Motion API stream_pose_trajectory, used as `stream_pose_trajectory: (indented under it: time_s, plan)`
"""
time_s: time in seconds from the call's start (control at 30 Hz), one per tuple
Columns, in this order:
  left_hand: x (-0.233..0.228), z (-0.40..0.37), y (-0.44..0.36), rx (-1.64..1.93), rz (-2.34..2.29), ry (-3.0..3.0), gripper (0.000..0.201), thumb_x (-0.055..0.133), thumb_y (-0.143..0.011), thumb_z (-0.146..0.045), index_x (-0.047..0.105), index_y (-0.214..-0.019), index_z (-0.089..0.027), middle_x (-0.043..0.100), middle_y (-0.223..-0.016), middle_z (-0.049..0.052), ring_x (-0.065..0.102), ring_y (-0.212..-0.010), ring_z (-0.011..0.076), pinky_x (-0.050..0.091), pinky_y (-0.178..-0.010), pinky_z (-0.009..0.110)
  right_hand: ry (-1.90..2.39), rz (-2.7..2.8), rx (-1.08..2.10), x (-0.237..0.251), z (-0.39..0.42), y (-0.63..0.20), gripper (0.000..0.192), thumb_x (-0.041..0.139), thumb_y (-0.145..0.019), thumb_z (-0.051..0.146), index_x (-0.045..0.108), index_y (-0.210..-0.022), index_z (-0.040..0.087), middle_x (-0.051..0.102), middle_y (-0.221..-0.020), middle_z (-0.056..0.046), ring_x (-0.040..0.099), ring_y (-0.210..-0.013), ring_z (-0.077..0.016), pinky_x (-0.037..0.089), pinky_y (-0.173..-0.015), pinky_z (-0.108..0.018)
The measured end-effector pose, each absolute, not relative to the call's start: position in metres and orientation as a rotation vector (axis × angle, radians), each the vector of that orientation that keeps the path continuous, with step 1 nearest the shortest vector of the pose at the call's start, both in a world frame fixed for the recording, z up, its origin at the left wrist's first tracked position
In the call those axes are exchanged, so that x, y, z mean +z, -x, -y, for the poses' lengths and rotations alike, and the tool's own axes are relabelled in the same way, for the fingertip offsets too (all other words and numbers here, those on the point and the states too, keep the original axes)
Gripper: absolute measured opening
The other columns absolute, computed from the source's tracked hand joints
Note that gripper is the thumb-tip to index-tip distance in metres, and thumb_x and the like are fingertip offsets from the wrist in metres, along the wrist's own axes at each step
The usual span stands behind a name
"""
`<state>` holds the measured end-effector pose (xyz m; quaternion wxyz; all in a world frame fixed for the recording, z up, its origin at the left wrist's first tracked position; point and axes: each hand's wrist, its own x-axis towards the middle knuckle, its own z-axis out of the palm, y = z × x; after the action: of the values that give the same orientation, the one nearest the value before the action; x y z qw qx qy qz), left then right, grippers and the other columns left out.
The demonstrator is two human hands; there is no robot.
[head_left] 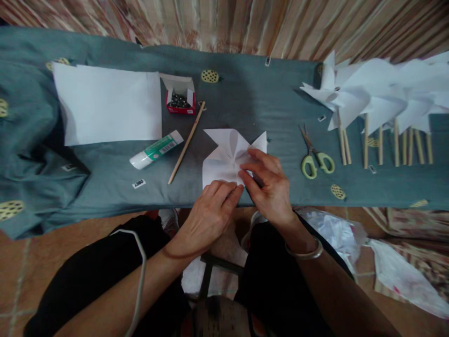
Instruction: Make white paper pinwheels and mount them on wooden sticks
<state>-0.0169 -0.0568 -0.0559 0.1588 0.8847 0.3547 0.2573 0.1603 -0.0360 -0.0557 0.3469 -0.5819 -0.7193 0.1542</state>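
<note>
A white paper pinwheel [224,159], partly folded with a corner curled in to its middle, lies at the front edge of the cloth-covered table. My left hand [217,203] presses down on its near edge, thumb and fingers closed on the paper. On the right side of the sheet, my right hand [268,185] pinches a paper flap between thumb and fingers. Left of the paper, a thin wooden stick [186,142] lies at a slant beside a green and white glue stick [156,150]. Green-handled scissors [315,157] rest to the right, blades pointing away.
A stack of white paper [110,107] lies at left, next to a small red box [180,100] of dark metal pieces. Several white pinwheels on sticks [379,96] overlap at the right. Plastic bags [336,234] sit on the floor below. Striped curtain fabric [224,23] hangs behind.
</note>
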Motion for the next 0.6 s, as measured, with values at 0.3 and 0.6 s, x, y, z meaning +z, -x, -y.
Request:
stream_pose_trajectory:
  time_s: [0.3, 0.6]
  plan:
    - [-0.0549, 0.0565, 0.0170, 0.712, -1.018, -2.529, 0.036, 0.051, -0.093, -0.010, 0.049, -0.129, -0.006, 0.062, -0.112, 0.014, 0.054, -0.102, 0.0241, 0.055, -0.087, 0.040, 1.487, 1.927, 0.303, -0.0589, 0.0370, -0.1605, 0.015, 0.057, -0.093, 0.026, 0.070, -0.101, 0.025, 0.062, -0.129, -0.007, 0.056, -0.119, -0.0261, 0.050, -0.101, -0.046]
    - [-0.0526, 0.0557, 0.0156, 0.707, -1.024, -2.526, 0.033, 0.050, -0.094, -0.012, 0.052, -0.126, -0.005, 0.063, -0.109, 0.014, 0.054, -0.099, 0.0240, 0.056, -0.085, 0.040, 1.506, 2.016, 0.157, -0.0573, 0.0395, -0.1554, 0.022, 0.050, -0.096, 0.022, 0.068, -0.107, 0.027, 0.050, -0.141, -0.005, 0.047, -0.130, -0.0296, 0.042, -0.108, -0.052]
